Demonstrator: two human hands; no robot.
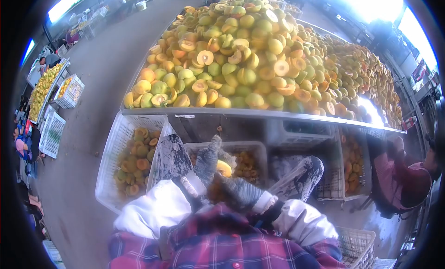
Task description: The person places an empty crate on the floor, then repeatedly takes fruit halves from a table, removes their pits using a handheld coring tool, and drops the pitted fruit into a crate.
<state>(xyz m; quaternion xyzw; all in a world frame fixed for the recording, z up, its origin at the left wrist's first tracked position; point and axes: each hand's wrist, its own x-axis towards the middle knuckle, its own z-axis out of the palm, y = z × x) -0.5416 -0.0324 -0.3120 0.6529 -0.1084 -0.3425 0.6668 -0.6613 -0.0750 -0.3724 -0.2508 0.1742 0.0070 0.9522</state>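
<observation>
Grey work gloves cover both my hands, which meet low over a crate between my knees. My left hand points up toward the table edge, its fingers closed against a yellow peach half. From the other side my right hand comes in just below the fruit. Its fingers are curled and blurred, and what they hold is hidden. Under the hands, a white crate contains yellow-orange fruit pieces. Above, a metal-edged table carries a big heap of halved peaches.
Left of my knee stands a white crate of peach halves; another crate with fruit is at right. A person in a pink top sits close on the right. Another fruit table and crates stand far left.
</observation>
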